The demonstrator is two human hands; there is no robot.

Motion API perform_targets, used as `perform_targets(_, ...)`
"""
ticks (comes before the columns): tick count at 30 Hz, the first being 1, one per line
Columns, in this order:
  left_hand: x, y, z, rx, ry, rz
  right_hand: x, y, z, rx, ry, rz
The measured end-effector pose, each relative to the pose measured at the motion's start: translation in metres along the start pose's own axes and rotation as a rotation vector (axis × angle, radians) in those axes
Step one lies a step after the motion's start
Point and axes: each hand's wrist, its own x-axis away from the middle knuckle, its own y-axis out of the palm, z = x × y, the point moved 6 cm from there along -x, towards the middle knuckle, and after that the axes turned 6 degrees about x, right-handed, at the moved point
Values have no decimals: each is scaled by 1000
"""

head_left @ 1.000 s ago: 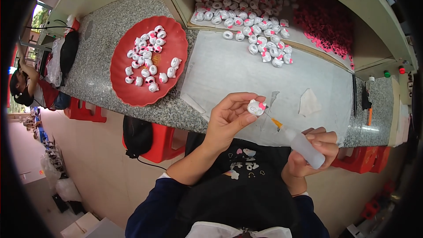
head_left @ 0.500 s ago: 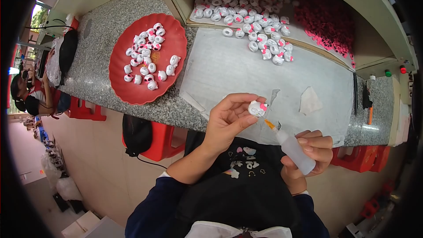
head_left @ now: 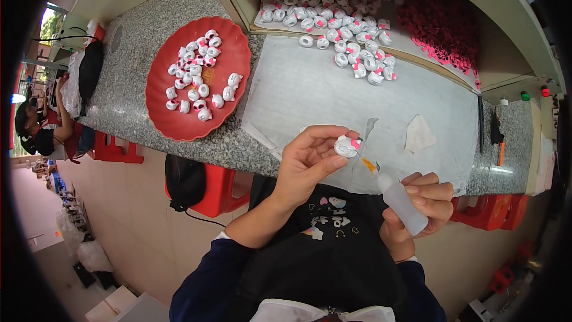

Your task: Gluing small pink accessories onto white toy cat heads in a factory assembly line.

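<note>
Above the front edge of the granite counter [head_left: 137, 42], a small white cat-head piece [head_left: 344, 147] with a pink bow is pinched between the thumb and fingertips of the left hand [head_left: 302, 161]. A translucent squeeze bottle [head_left: 405, 207] is gripped by the curled fingers and thumb of the right hand [head_left: 428, 201], tilted so that its orange nozzle [head_left: 369, 166] is aimed up toward the bow; whether the piece is touched by the thin tip cannot be told. Beneath, a pale sheet [head_left: 286, 95] is spread, with a white scrap [head_left: 420, 135] laid toward its right edge and similar white pieces [head_left: 364, 59] gathered at its back edge. More are held in a scalloped red dish [head_left: 159, 92] beyond the sheet's left edge.
</note>
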Motion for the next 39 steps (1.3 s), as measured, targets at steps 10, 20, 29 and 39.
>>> perform_targets(10,1,0,-3,-17,-21,-3,0,3,0,1,13,-45)
perform_targets(20,2,3,5,-361,193,-96,1,4,0,-17,18,-46)
perform_targets(29,0,5,8,-480,235,-99,-1,0,2,6,35,-65)
perform_targets(39,-9,-26,29,-199,212,72,-28,-19,94,-229,638,-61)
